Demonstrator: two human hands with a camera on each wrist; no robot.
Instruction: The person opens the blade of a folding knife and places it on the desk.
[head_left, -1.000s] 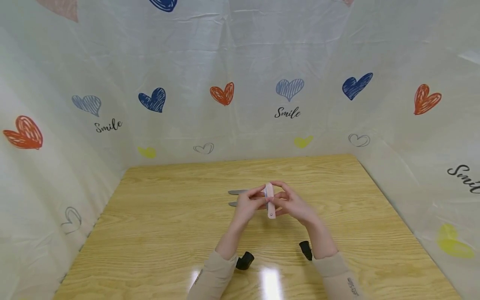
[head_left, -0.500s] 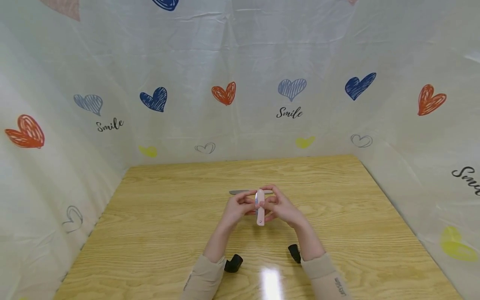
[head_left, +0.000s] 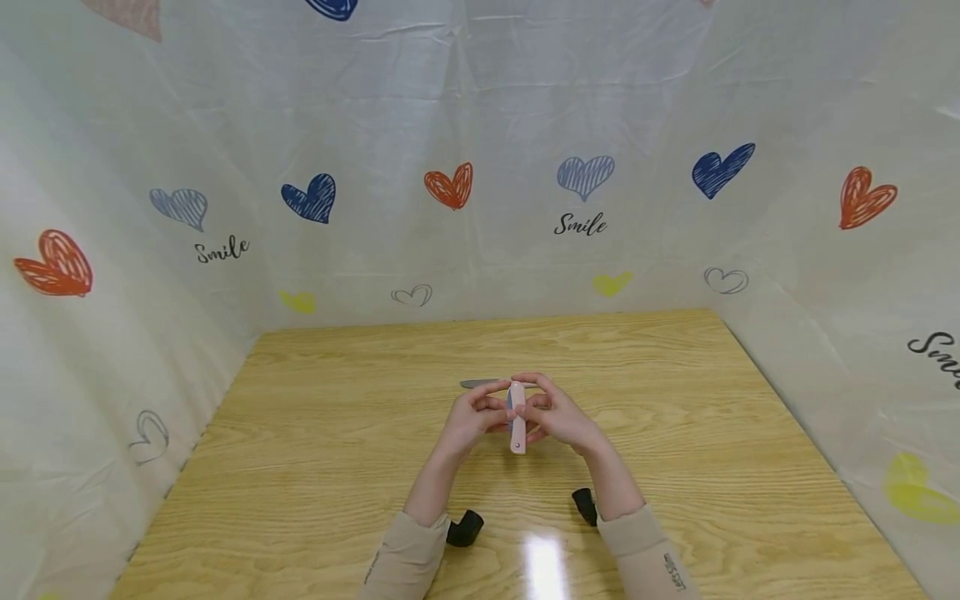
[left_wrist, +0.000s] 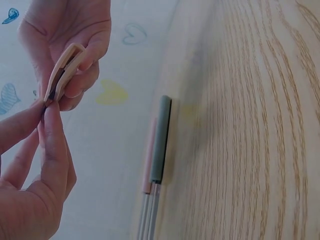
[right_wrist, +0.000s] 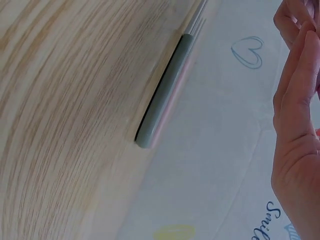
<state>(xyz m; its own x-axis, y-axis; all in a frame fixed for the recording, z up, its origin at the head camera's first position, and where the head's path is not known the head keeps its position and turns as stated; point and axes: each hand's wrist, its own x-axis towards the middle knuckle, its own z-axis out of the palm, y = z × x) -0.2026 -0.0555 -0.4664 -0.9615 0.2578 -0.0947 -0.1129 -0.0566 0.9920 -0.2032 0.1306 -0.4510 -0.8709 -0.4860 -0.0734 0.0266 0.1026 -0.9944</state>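
Both hands hold a pink folding knife (head_left: 518, 437) upright over the middle of the table. My left hand (head_left: 463, 427) pinches its bluish blade side, while my right hand (head_left: 564, 423) grips the handle. In the left wrist view the slot of the handle (left_wrist: 59, 65) faces the camera with something dark inside. Beyond the hands lies a knife (head_left: 477, 383) with a grey blade pointing left. A green handle (left_wrist: 161, 140) and a pink handle (left_wrist: 149, 160) lie side by side in the left wrist view, with metal below them. The green handle (right_wrist: 165, 92) also shows in the right wrist view.
The wooden table (head_left: 330, 433) ends at a white cloth backdrop (head_left: 495, 275) printed with hearts and words. Side cloths stand to the left and right. Black wrist-worn pieces (head_left: 465, 528) sit by both sleeves.
Both hands and the folding knife have shifted left and slightly nearer in the head view. The hands now cover the nearer blade seen on the table earlier. The grip looks the same.
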